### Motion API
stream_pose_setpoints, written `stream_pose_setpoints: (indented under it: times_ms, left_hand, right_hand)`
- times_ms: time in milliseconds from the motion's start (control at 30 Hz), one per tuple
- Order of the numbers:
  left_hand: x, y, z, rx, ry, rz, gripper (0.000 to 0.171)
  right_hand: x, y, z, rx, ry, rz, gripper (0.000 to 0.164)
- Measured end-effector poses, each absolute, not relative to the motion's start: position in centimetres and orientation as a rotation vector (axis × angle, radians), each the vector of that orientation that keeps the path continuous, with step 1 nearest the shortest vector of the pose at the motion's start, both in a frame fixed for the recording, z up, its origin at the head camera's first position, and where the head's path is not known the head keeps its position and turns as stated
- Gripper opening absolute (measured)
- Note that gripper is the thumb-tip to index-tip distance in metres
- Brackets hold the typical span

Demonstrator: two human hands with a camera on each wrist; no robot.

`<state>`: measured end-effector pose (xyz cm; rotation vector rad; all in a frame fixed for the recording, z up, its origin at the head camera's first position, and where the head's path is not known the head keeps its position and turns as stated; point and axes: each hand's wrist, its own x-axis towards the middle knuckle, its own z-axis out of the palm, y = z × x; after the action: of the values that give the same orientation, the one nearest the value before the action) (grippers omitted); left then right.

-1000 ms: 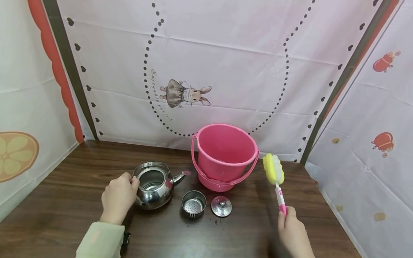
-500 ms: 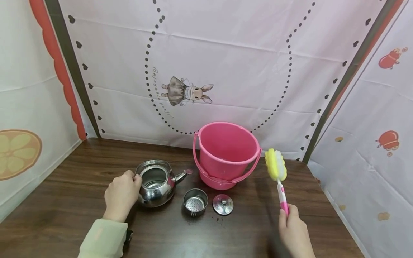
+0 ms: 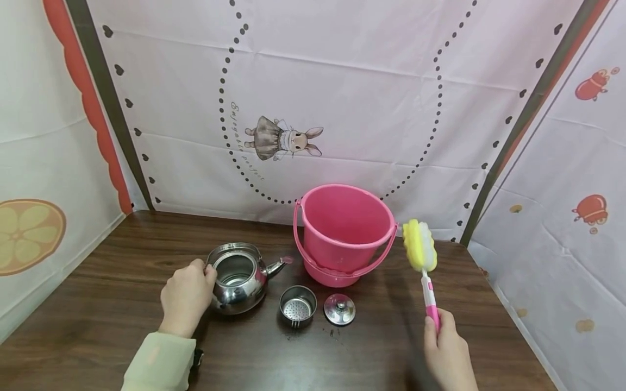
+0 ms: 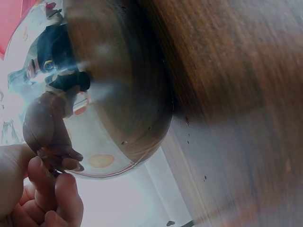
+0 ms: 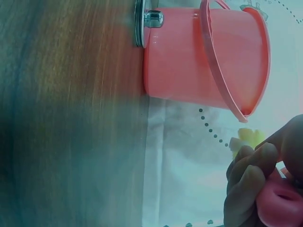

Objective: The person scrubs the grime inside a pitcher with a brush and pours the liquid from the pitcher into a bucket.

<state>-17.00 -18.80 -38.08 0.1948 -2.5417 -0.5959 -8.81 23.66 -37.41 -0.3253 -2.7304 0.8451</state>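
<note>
A shiny steel teapot (image 3: 238, 296) stands lidless on the table, its spout pointing right. My left hand (image 3: 188, 297) pinches it at its left side, where its handle is mostly hidden behind my fingers. In the left wrist view, the curled fingers (image 4: 67, 196) sit close against the teapot's mirror-like body. My right hand (image 3: 447, 345) grips the pink end of a sponge brush (image 3: 419, 247), held with its yellow and white head up, above the table's right side. A steel strainer basket (image 3: 298, 305) and a round knobbed lid (image 3: 339, 309) lie between the hands.
Behind the strainer and lid stands a pink bucket (image 3: 337, 260), its handle hanging down in front. The wooden table (image 3: 264, 355) meets printed cloth walls at the back and both sides. A few dark specks lie below the lid.
The brush has risen slightly in my right hand. The whole head view has shifted a little; my left hand keeps its hold on the teapot, which stays in place.
</note>
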Motion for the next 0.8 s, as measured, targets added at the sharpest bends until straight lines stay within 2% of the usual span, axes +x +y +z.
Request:
stream_pose_setpoints:
  times_ms: [800]
  left_hand:
    - [-17.04, -19.63, -38.05, 0.099, -2.589, -0.530, 0.027]
  right_hand:
    - [-8.31, 23.11, -37.35, -0.321, -2.677, 0.893, 0.033]
